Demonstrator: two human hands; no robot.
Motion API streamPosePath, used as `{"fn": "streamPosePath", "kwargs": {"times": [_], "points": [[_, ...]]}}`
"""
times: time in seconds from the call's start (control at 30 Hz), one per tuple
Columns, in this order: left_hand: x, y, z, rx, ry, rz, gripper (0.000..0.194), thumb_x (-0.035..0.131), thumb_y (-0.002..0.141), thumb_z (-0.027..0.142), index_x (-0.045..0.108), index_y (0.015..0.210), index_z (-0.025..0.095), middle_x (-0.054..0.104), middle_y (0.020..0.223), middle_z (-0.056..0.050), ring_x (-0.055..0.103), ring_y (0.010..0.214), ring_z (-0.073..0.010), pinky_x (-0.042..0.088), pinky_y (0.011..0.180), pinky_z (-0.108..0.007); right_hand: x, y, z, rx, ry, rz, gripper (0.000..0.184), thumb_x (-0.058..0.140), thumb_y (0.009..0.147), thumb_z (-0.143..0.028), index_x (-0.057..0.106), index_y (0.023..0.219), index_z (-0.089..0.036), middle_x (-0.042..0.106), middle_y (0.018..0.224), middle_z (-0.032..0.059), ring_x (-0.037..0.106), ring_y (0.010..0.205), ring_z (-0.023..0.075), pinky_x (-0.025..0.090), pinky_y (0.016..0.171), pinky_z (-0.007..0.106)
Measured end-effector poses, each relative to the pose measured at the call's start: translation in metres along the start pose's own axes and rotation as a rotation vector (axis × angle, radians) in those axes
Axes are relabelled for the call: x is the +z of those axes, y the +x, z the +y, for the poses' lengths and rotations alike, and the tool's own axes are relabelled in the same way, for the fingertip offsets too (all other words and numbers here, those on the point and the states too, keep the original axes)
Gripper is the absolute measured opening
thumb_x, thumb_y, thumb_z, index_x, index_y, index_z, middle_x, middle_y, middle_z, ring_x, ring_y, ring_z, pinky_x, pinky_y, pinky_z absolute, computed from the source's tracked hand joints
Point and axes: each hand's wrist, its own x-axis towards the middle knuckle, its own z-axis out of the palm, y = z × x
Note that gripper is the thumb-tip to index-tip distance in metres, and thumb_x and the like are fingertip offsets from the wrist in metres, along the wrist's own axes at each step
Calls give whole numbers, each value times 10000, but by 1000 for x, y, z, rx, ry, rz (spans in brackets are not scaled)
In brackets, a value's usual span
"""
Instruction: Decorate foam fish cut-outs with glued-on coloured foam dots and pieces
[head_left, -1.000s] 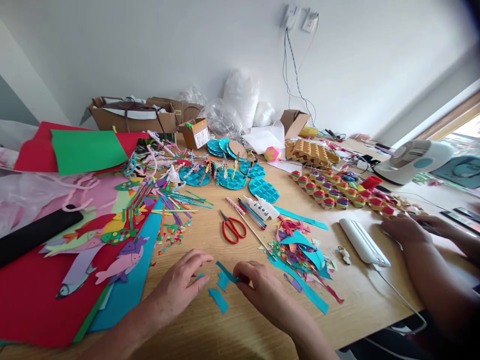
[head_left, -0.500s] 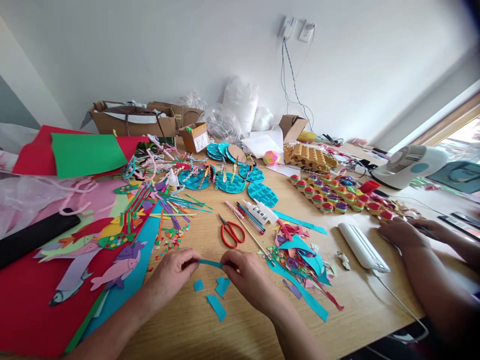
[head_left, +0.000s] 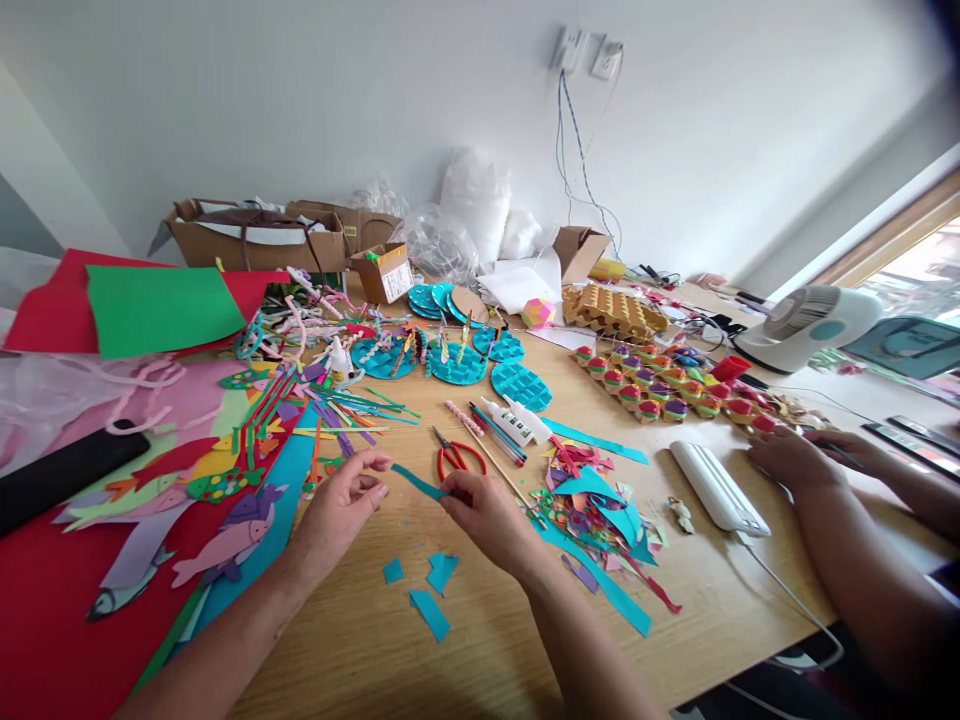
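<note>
A narrow blue paper strip [head_left: 416, 481] is held above the table. Its right end is pinched between the thumb and fingers of my right hand [head_left: 484, 515]. My left hand [head_left: 345, 505] is at the strip's other end, thumb and forefinger apart, with the forefinger's tip close to or touching the paper. Below lie a few cut blue paper pieces [head_left: 430, 615]. Red-handled scissors [head_left: 459, 460] rest on the table just beyond my hands, blades pointing away. A heap of paper scraps [head_left: 600, 505] spreads to the right of my right hand.
Paper fish [head_left: 225, 540] and coloured sheets [head_left: 45, 640] cover the left side. Glue bottles [head_left: 510, 422] and pens lie beyond the scissors, near blue discs [head_left: 521, 385]. On the right are a power bank [head_left: 718, 488], a painted egg tray [head_left: 667, 385], a fan [head_left: 810, 325] and another person's hands [head_left: 799, 460].
My left hand has loosened its pinch and its fingers have parted at the strip's end. The strip has risen and now slants down to the right, still in my right hand.
</note>
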Motion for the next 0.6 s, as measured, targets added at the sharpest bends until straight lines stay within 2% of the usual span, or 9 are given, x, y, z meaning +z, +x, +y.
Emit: {"fn": "streamPosePath", "kwargs": {"times": [0.1,0.23,0.37,0.6], "points": [[-2,-2,-3,45,63,45,273,549,673,307,555,920,190,586,887,-38,578,747,-159,497,605,-258,-3,13,5,71,-108,-6,115,497,763,-190,601,717,-176,535,588,-35,452,546,82,269,483,184],[-4,-13,-1,145,261,-61,153,481,747,260,579,848,199,608,820,-22,587,759,-153,501,669,-256,-4,23,12,95,-192,21,142,484,784,-218,617,815,-177,622,755,20,544,681,125,323,563,208],[-8,-27,4,257,489,-164,172,441,760,187,600,822,209,644,816,-23,609,727,-149,506,658,-239,-8,20,22,151,-306,95,215,412,837,-242,579,954,-173,613,954,82,556,871,181,350,660,248],[-4,-54,-5,432,819,-318,348,380,754,92,637,947,225,673,992,-33,613,954,-181,496,842,-273,-1,20,29,183,-455,54,179,439,820,-210,576,933,-187,609,968,95,587,841,208,370,643,274]]}}
